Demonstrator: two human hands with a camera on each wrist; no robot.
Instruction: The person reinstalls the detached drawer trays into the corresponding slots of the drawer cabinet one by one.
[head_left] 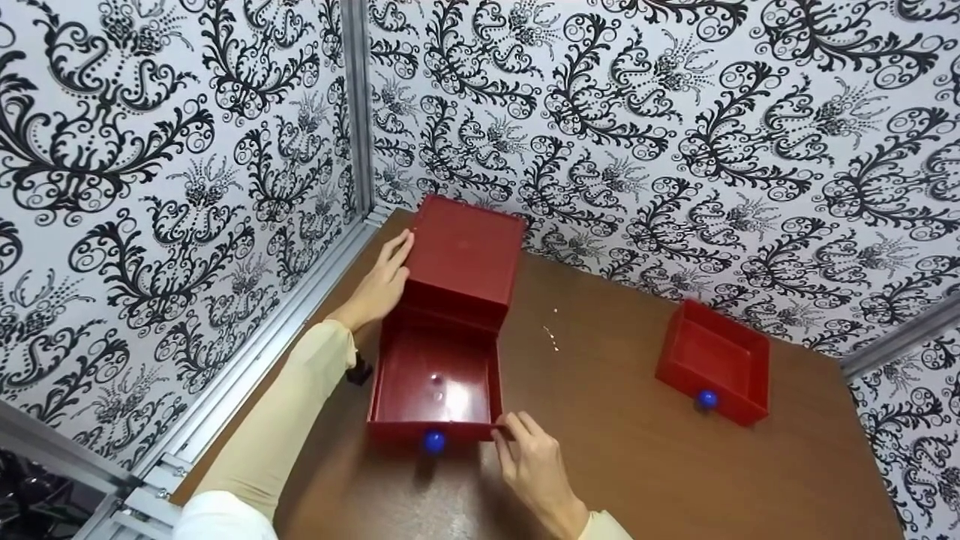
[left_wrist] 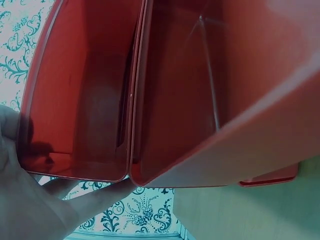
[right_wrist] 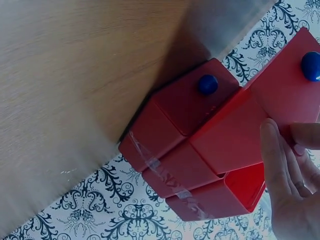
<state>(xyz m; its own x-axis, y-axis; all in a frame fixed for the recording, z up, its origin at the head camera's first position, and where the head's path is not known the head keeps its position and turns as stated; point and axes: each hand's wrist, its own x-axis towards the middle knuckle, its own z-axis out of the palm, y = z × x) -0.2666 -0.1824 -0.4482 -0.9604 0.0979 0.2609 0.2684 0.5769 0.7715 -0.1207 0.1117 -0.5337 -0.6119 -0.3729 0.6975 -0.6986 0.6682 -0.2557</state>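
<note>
A red three-tier drawer cabinet (head_left: 465, 251) stands at the back left of the table. My left hand (head_left: 379, 289) rests against its left side near the top, fingers extended. In the left wrist view that hand (left_wrist: 35, 200) lies along the cabinet's empty top compartment (left_wrist: 100, 100). From the middle tier a red drawer (head_left: 431, 386) with a blue knob (head_left: 433, 442) is pulled far out. My right hand (head_left: 536, 457) pinches the drawer's front right corner, also visible in the right wrist view. The bottom drawer (right_wrist: 187, 102) sits inside the cabinet.
A separate red drawer (head_left: 709, 352) with a blue knob lies on the table at the right. Small pale bits (head_left: 551, 337) lie on the brown table (head_left: 600, 420). Patterned walls and a metal frame (head_left: 255, 360) border it. Clear tape (right_wrist: 160, 170) runs down the cabinet's side.
</note>
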